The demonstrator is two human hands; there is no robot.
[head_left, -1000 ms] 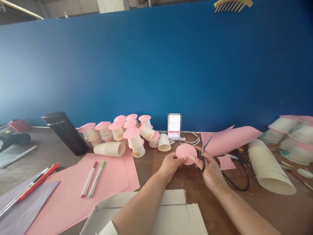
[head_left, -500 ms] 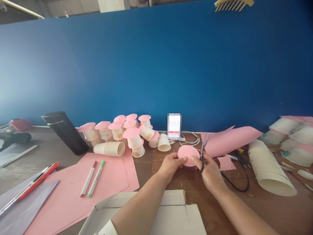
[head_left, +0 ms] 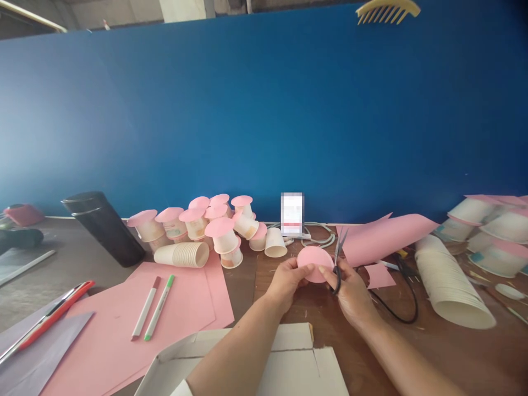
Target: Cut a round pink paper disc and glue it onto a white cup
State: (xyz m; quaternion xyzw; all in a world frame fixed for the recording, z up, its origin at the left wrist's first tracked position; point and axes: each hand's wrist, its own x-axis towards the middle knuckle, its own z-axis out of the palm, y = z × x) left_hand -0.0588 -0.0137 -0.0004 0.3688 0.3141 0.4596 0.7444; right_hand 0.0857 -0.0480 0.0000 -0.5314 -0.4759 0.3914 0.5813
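Between my two hands is a round pink paper disc (head_left: 315,259), held a little above the brown table. My left hand (head_left: 289,283) pinches its left lower edge, thumb on top. The thumb of my right hand (head_left: 348,289) presses on the disc's right edge. That same hand also carries black-handled scissors (head_left: 338,258), a finger in the handle loop and the blades pointing up and away, slightly apart. Just behind the disc, a single white paper cup (head_left: 275,243) stands upside down. A pink paper scrap (head_left: 380,276) with a curved cut lies right of my right hand.
Several cups topped with pink discs (head_left: 220,234) stand at the back left, beside a lying cup stack (head_left: 181,255) and black tumbler (head_left: 103,228). Pink sheets (head_left: 111,313) carry two markers (head_left: 159,308). Another cup stack (head_left: 454,286) lies right. White cardboard (head_left: 305,368) is in front.
The view has shifted slightly, so everything sits a little differently in the picture. Both hands keep their hold on the disc, and the scissors stay in my right hand.
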